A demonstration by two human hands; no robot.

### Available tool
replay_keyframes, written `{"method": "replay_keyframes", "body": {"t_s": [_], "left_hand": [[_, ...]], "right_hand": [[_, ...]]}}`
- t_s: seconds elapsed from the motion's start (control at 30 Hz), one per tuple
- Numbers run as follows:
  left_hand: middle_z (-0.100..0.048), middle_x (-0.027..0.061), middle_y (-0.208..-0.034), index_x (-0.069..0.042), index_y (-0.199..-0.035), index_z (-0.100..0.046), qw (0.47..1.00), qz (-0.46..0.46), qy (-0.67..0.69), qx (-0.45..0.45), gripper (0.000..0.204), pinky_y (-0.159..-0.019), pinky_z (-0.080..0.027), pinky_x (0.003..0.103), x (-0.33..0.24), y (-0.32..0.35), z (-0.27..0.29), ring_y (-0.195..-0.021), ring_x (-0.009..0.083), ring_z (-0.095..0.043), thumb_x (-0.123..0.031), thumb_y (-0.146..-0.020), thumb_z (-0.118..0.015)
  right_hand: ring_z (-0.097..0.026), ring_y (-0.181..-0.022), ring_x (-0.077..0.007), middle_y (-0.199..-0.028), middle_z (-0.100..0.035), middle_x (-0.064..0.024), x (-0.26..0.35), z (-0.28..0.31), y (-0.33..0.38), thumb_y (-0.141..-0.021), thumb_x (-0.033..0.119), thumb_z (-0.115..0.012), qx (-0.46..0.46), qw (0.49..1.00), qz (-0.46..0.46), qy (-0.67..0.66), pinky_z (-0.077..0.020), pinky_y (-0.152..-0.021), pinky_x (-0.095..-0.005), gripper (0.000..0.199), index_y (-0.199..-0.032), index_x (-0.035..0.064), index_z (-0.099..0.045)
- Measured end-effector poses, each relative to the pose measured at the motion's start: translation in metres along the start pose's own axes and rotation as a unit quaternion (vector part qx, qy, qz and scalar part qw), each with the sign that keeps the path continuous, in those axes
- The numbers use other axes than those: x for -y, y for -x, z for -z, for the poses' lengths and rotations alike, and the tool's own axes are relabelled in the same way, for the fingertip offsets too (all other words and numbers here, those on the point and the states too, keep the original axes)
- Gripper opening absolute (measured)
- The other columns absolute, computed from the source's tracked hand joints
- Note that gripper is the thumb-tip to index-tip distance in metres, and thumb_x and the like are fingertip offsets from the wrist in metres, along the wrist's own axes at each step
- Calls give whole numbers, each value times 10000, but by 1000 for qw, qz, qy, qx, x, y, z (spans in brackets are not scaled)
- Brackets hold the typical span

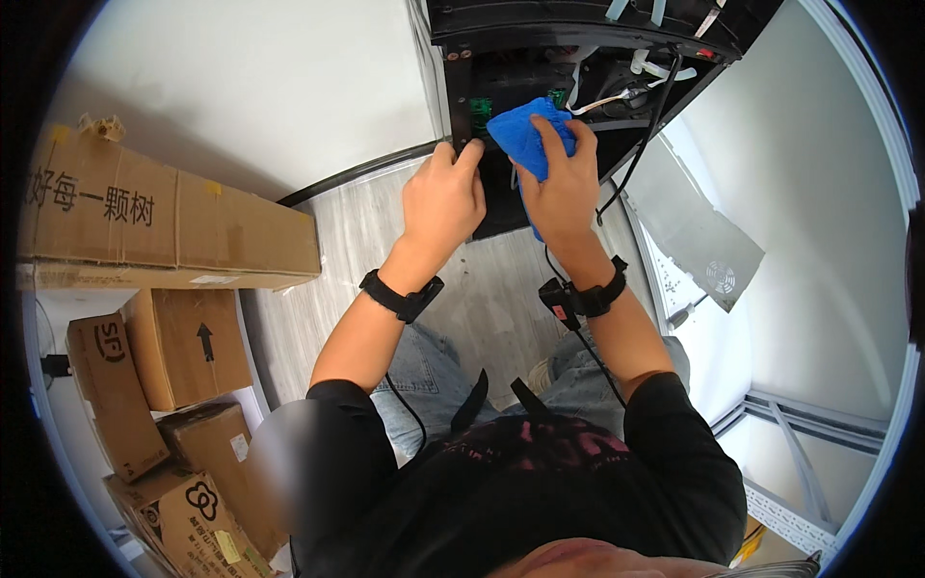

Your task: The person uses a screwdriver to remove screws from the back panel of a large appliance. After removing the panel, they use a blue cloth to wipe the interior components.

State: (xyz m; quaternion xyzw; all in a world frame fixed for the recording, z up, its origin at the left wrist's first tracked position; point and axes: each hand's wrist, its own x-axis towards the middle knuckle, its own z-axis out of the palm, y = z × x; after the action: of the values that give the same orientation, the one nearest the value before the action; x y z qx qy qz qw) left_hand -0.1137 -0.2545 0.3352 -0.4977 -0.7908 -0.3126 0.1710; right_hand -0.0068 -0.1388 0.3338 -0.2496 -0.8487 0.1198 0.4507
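Observation:
A blue cloth (528, 137) is bunched in my right hand (563, 188), with fingers and thumb closed around it. It hangs in front of the open lower part of a black machine cabinet (501, 197), and a strip of it shows below my palm. My left hand (443, 197) is at the cabinet's left post, fingers curled and fingertips against or very near the black frame. Whatever it may pinch is hidden. Green circuit pieces (481, 111) show inside the cabinet, partly behind the cloth. A white connector with wires (631, 93) lies to the right of the cloth.
A black cable (644, 144) hangs down the cabinet's right side. A grey sheet panel (708, 236) leans at the right. Cardboard boxes (246, 231) are stacked along the left. Wood-look flooring (356, 222) lies below my arms. Both wrists wear black straps, with thin cables.

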Motion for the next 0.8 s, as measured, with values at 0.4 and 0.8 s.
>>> {"method": "replay_keyframes", "body": {"t_s": [0.4,0.8], "left_hand": [[-497,96,-783,-131,-1052,-595,999,-10,-41,11,347,-489,-472,369,4,1,-4,-637,273,-584,-37,-719,-617],[-508,109,-771,-128,-1035,-595,1000,1,-30,2,271,-481,-449,383,4,-1,-7,-598,297,-572,-44,-777,-588]], "right_hand": [[-548,-925,-352,-1127,-505,-171,-12,3,-5,-656,87,-702,29,999,38,24,-508,-732,-394,493,-1140,134,-625],[-560,-917,-346,-1126,-523,-167,-11,9,-9,-663,61,-691,17,998,59,-19,-498,-752,-404,496,-1146,135,-611]]}}
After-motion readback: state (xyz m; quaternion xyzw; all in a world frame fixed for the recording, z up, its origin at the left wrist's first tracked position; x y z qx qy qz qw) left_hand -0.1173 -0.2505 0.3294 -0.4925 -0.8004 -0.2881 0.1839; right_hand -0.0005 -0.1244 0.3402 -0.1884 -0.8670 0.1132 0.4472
